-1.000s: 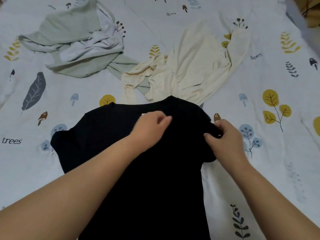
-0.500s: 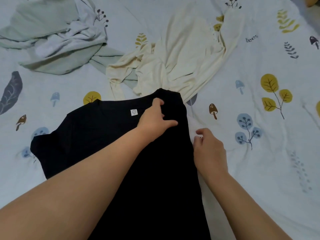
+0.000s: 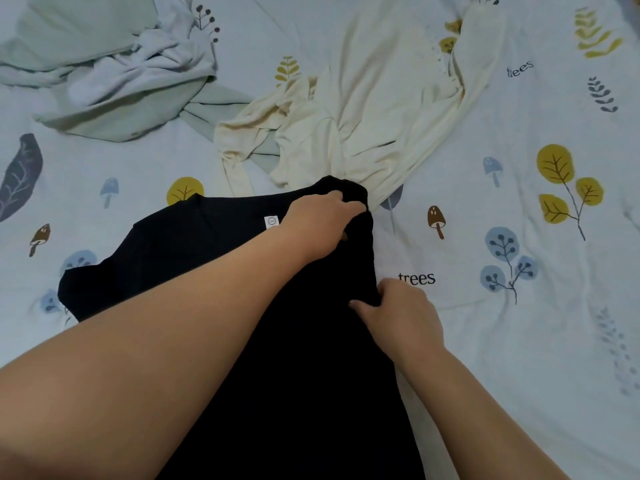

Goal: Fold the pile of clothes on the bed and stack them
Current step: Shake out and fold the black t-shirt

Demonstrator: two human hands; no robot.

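A: Where is the black T-shirt [image 3: 214,268] lying?

B: It lies flat on the printed bed sheet [image 3: 519,341], close to the person, with the neck side far from them. The small white neck label [image 3: 272,222] shows just left of the left hand's fingers.

A: What does the left hand [image 3: 320,225] do?

B: Its fingers are curled over the far right corner of the shirt and grip a bunch of black cloth there. The cloth rises in a small hump just beyond the fingertips.

A: And the right hand [image 3: 401,317]?

B: It is nearer to the person, at the right edge of the shirt. The thumb lies on top of the black cloth and the fingers bend at the edge, so it pinches the fabric. The word "trees" printed on the sheet is just beyond these fingers.

A: What lies further away?

B: The cream long-sleeved top [image 3: 374,109] is crumpled just beyond the left hand's fingers, touching the black corner. Far left of it lie the pale green garment [image 3: 114,116] and the white garment [image 3: 145,67], tangled together.
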